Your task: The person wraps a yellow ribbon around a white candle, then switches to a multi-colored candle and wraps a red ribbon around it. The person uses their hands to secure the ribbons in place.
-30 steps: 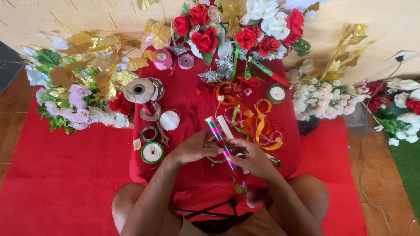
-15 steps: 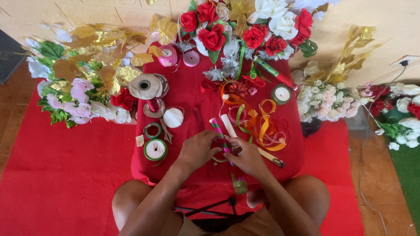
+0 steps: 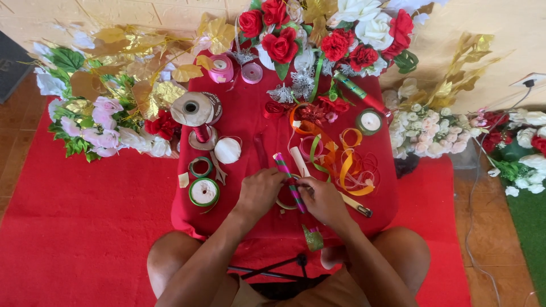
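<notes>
A thin stick (image 3: pixel 290 182) wrapped in pink and green stripes is held between both hands over the red surface (image 3: pixel 250 131). The left hand (image 3: pixel 260 193) is closed on it from the left, the fingers pressed together around its middle. The right hand (image 3: pixel 323 200) is pinched on the same part from the right side. What exactly lies under the fingertips cannot be told, because the hands cover it. The lower end of the stick hangs past the front edge of the surface, where a small green glittery piece (image 3: pixel 312 239) is seen.

Several risks can be judged from this position. If the grip of either hand is loosened, the stick could be turned or dropped between the knees, and the wrapping could be opened again. A white stick (image 3: pixel 300 162) lies just beside the striped one, and loose orange ribbon (image 3: pixel 341 165) and green ribbon curls lie close to the right hand; these could be caught by a sleeve-less wrist and pulled along. A green spool (image 3: pixel 204 191) and a smaller green ring (image 3: pixel 200 167) are placed near the left elbow side, close to the edge, so they could be pushed off by a wide movement. Scissors (image 3: pixel 217 169) rest near them, so the left hand should be moved with care.
</notes>
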